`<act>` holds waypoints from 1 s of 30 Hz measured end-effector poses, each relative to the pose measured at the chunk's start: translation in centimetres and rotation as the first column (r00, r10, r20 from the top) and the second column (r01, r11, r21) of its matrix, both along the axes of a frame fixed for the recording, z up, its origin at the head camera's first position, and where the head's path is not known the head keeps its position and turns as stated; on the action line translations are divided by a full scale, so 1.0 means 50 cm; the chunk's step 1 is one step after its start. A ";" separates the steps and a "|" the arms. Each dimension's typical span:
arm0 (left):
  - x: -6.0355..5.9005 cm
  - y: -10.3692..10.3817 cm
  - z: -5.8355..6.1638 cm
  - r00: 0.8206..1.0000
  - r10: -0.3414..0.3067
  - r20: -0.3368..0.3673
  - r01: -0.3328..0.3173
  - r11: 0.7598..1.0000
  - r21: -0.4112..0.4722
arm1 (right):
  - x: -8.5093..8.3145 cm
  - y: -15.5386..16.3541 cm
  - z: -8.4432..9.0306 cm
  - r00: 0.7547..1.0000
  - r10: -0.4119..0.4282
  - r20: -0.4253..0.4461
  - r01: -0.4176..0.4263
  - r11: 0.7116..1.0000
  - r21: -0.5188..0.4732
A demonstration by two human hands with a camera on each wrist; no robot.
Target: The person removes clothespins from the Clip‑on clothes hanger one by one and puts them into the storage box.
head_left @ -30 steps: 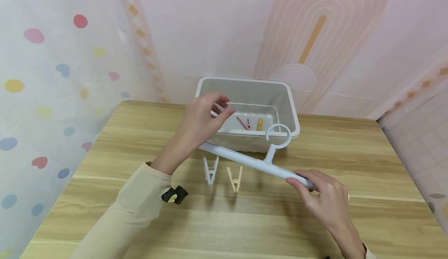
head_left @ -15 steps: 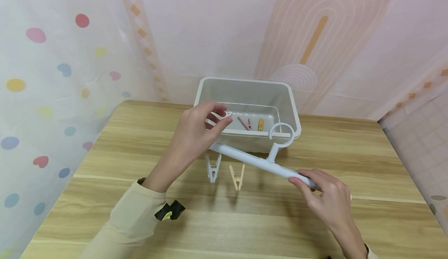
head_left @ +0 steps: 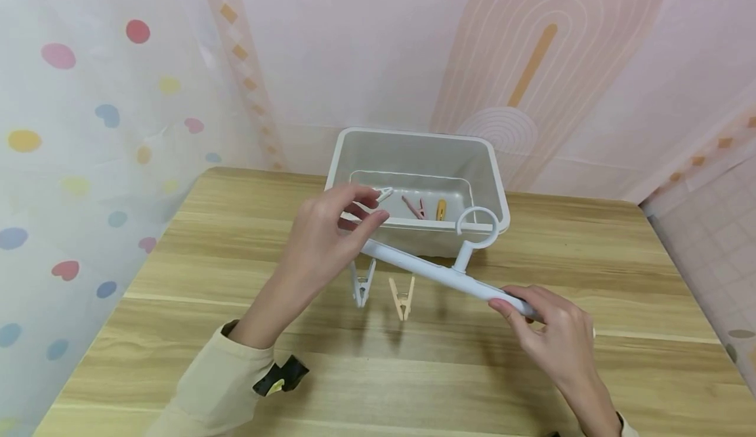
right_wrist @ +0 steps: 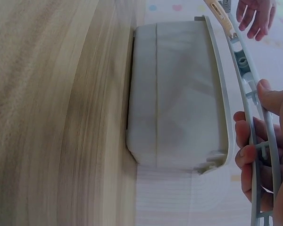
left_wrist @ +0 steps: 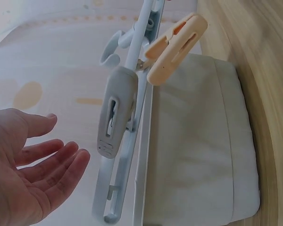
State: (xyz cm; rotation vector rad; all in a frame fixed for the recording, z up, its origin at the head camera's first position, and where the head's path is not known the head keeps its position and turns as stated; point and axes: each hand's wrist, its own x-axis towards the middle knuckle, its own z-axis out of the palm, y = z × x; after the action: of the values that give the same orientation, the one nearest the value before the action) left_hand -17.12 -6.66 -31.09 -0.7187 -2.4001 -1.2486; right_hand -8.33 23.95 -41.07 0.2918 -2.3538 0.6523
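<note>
Lower left of the head view: beige sleeve [head_left: 230, 384] with a small black strap clip [head_left: 282, 374] at the wrist, over the wooden worktop [head_left: 177, 292]. Left of centre: left hand [head_left: 321, 230] raised before the near rim of the bin, fingers pinching a pale peg [head_left: 384, 194] whose tip pokes out past the fingertips; palm and relaxed lower fingers alone visible in the left wrist view, peg hidden there. Centre: white hanger bar [head_left: 425, 270] slanting from the left hand down toward lower right, ring [head_left: 476, 220] standing up from its middle. Hanging below the bar's left half, clipped on: white peg [head_left: 361, 284] and, just right of it, beige peg [head_left: 402, 297], seen close in the left wrist view as well [left_wrist: 114, 115] [left_wrist: 174, 47]. Behind, upper centre: white bin [head_left: 413, 138] on the worktop, pink peg [head_left: 413, 207] and orange peg [head_left: 440, 209] lying loose on its floor. Lower right: right hand [head_left: 555, 342] gripping the bar's low end, fingers [right_wrist: 247, 141] curled round it. Count: five pegs (two clipped on, one pinched and not yet on the bar, two left in the bin), one bar, one bin, two hands.
</note>
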 end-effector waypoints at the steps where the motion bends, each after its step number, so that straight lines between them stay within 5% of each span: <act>1: 0.003 -0.001 -0.001 1.000 0.000 -0.006 0.000 1.000 0.003 | 0.000 0.000 0.000 1.000 -0.001 0.001 0.001 1.000 -0.001; 18: 0.045 -0.009 -0.016 0.997 -0.003 -0.080 0.005 1.000 0.028 | 0.003 0.005 0.006 1.000 -0.013 0.002 0.013 1.000 -0.004; 30: 0.065 -0.023 -0.040 0.999 0.036 -0.040 -0.034 0.999 0.030 | 0.002 0.006 0.006 1.000 -0.026 -0.010 0.026 0.999 -0.023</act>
State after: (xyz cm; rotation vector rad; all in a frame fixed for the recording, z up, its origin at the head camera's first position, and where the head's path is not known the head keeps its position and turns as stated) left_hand -13.87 -7.79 -33.10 -0.6841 -2.3469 -1.2403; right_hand -8.23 24.27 -40.78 0.2537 -2.3349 0.6631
